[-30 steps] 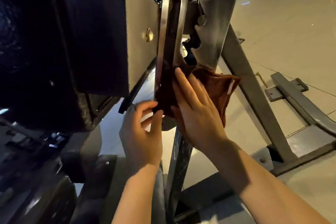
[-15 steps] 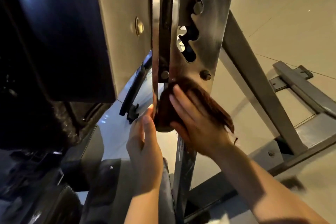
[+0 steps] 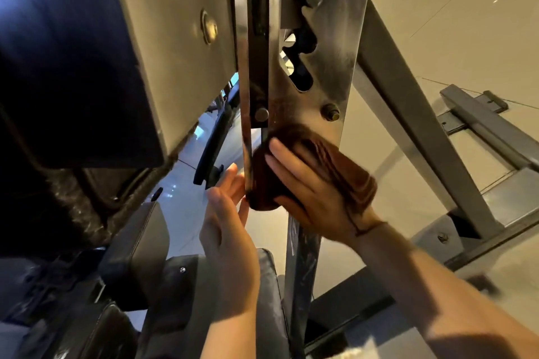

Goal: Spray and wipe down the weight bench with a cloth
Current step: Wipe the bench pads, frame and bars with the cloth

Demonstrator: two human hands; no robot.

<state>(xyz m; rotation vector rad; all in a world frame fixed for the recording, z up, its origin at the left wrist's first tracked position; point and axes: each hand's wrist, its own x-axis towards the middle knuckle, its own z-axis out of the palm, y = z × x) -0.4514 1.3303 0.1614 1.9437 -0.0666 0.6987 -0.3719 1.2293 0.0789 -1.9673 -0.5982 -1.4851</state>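
Cloth (image 3: 329, 166): brown, bunched, motion-blurred, pressed against lower end of slotted steel plate (image 3: 309, 73), which runs upright. Right hand (image 3: 315, 192): fingers extended flat over cloth, pointing up-left. Left hand (image 3: 230, 213): beside it, fingers straight, fingertips at plate's edge. Black pad (image 3: 73, 67): up-left.

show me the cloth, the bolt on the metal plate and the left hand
cloth (image 3: 344, 172), head view, on its brown folds
bolt (image 3: 331, 112), head view, on its head
left hand (image 3: 230, 221), head view, on its back
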